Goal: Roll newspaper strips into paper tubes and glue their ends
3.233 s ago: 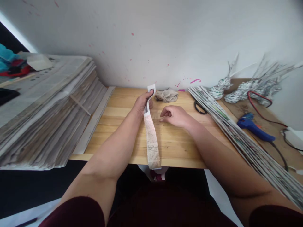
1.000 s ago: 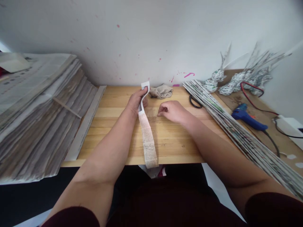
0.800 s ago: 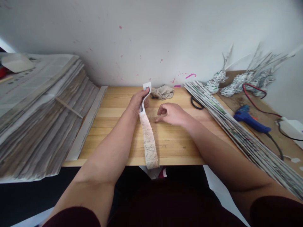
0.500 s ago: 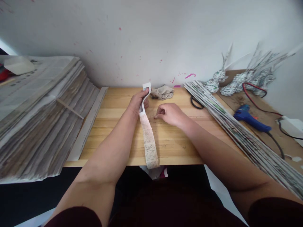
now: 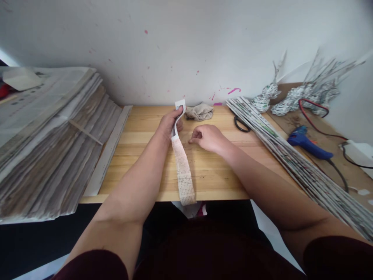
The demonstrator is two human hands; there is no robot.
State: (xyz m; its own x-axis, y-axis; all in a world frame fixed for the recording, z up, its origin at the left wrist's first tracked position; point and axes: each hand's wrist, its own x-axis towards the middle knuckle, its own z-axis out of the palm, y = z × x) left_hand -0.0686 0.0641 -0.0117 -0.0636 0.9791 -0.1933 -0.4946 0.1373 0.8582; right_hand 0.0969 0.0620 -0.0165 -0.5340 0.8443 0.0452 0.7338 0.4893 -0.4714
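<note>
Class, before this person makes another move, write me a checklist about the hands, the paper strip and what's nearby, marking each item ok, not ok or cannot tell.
1. Paper strip gripped by the left hand: ok, the thumb presses on it near its far end.
2. Strip wholly over the table: not ok, its near end reaches just past the front edge.
3. Right hand free of small objects: cannot tell, its curled fingers hide the palm.
4. Right hand apart from the strip: ok, a gap shows between them.
5. Bundle of paper sticks away from the strip: ok, well to its right.
6. Blue glue gun switched off: cannot tell.
</note>
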